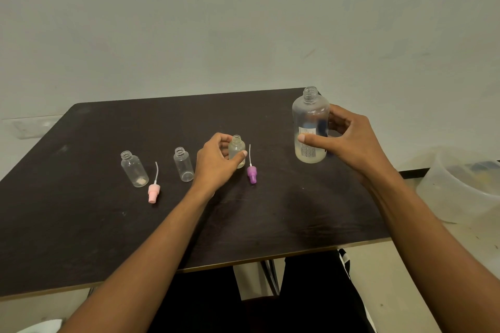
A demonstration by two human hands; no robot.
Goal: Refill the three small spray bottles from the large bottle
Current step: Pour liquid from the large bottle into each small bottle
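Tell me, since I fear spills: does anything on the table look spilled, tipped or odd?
No spill shows on the table, and no bottle is tipped. One oddity: only two spray caps lie in view, the pink cap and the purple cap, for three small bottles.

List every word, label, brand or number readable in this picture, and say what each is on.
Large bottle, held by the right hand: white label with lines of dark print, too small and blurred to read.
Right small bottle, held by the left hand, middle small bottle, left small bottle, pink spray cap, purple spray cap: no text visible.
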